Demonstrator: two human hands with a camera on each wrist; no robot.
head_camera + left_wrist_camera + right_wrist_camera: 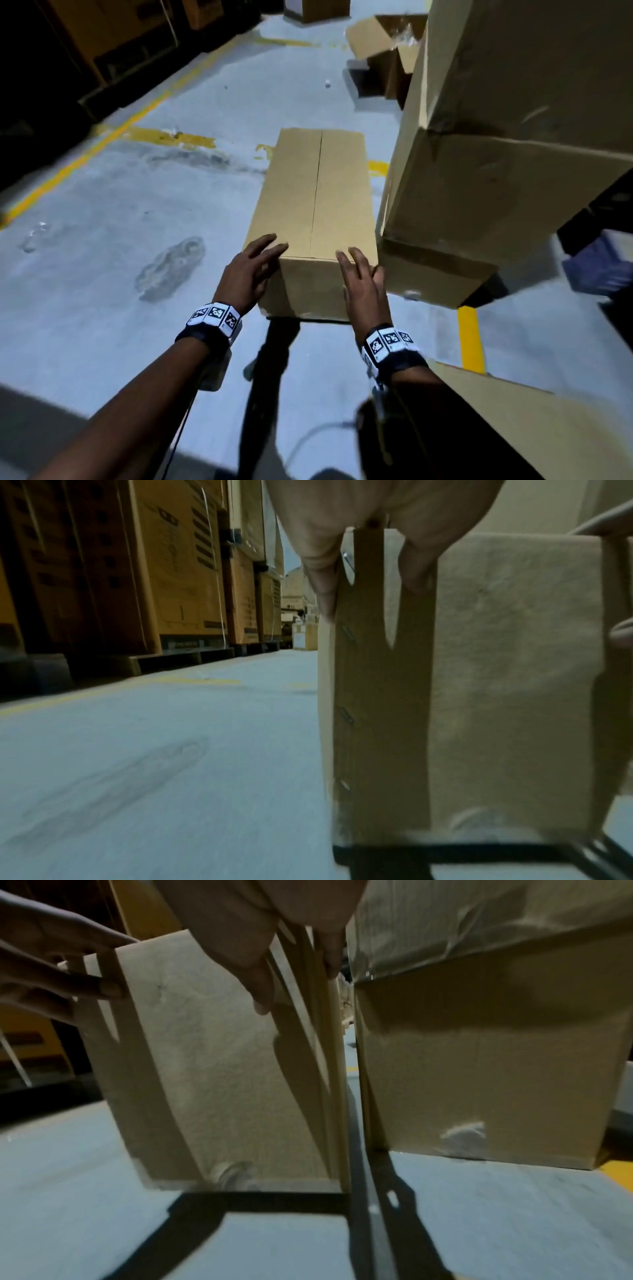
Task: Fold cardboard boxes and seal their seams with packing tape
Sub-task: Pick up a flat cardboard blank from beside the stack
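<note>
A long brown cardboard box (318,192) lies on the grey floor, its top flaps folded down and meeting in a dark seam along the middle. My left hand (253,267) rests at the near left corner, fingers spread and straight over the top edge. At the near right corner, my right hand (359,277) lies with straight fingers against the top edge and right side. In the left wrist view the fingers (320,569) touch the near face of the box (507,683). In the right wrist view a finger (260,988) presses that face of the box (212,1056).
A tall stack of large cardboard boxes (496,137) stands close against the box's right side. An open box (383,44) sits at the back. Flat cardboard (507,421) lies at the near right. Big cartons on pallets (171,574) line the left wall, with open floor between.
</note>
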